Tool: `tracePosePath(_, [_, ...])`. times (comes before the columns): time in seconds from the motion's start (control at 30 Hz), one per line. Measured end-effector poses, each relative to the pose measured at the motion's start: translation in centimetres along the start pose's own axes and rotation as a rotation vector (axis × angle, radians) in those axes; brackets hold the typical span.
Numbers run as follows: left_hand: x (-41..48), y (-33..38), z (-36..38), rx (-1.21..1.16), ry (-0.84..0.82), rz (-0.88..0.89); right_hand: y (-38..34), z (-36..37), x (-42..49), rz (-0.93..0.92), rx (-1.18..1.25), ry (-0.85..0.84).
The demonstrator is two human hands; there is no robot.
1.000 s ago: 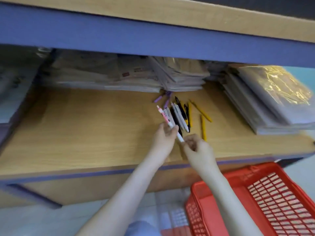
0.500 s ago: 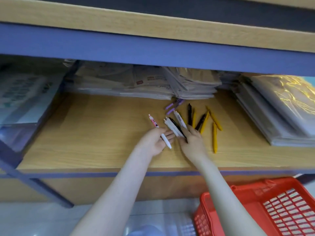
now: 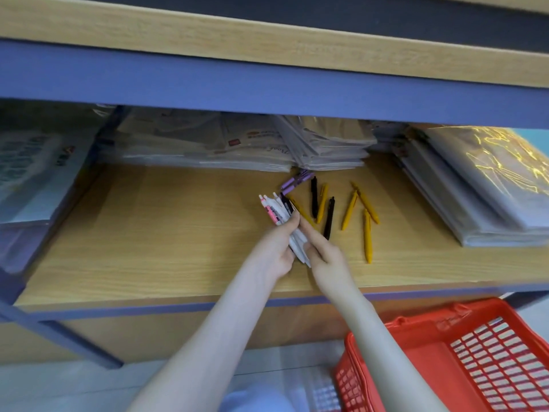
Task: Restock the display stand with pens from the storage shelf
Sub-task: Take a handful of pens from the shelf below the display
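- My left hand (image 3: 276, 251) is wrapped round a bundle of pens (image 3: 277, 211), white and pink ones with a dark one among them, held just above the storage shelf (image 3: 178, 233) near its middle.
- My right hand (image 3: 325, 257) is against the bundle's near end with the forefinger laid along it. It seems to be pinching the lower tips between thumb and curled fingers, though that contact is partly hidden.
- The bundle's long axis runs from the near-right up to the far-left. The clicker ends fan out away from me and the writing tips point back toward my wrists.
- To do this step well, I'd square the near ends with the right hand so the pens lie parallel, then tighten the left grip before letting go.
- The loose pens lie to the right of the bundle. The yellow pens (image 3: 367, 236) and black pens (image 3: 329, 218) run roughly front to back, and the purple pens (image 3: 297, 181) lie slanted beside the wrapped paper stacks (image 3: 326, 147).
- I'd take those loose pens one at a time, sliding each in alongside the bundle with the tips the same way round.
- A red basket (image 3: 505, 352) waits below the shelf edge on my right, and the display stand is not in view.
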State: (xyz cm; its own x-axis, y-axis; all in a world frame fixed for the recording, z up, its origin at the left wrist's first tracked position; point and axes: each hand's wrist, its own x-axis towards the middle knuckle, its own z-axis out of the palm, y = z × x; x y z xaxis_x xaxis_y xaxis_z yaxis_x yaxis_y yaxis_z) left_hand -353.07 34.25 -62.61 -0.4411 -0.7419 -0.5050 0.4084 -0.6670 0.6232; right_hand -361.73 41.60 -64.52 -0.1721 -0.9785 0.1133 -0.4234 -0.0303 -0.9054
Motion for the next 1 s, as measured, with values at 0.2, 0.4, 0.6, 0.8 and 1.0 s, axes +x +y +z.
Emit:
tracePosePath(0.2, [-0.7,0.5,-2.2,0.043,-0.013,0.14,-1.2,0.7,-0.2,-0.111,0.234,-0.045])
tracePosePath(0.4, [-1.6,2.3,-3.9,0.042,-0.024,0.22,0.3,0.5,2.6,0.002,-0.619,0.348])
tracePosePath(0.6, [-1.6,2.5,-5.0,0.045,0.05,0.258,-0.6,0.0,4.4,0.274,-0.826,0.074])
tracePosePath(0.8, [-1.1,1.9,-5.8,0.047,0.125,0.257,-2.9,-0.3,4.3,0.428,-0.612,-0.072])
tracePosePath(1.0, [-1.6,0.6,-5.8,0.014,0.192,0.234,-2.8,0.5,2.9,0.324,-0.257,0.005])
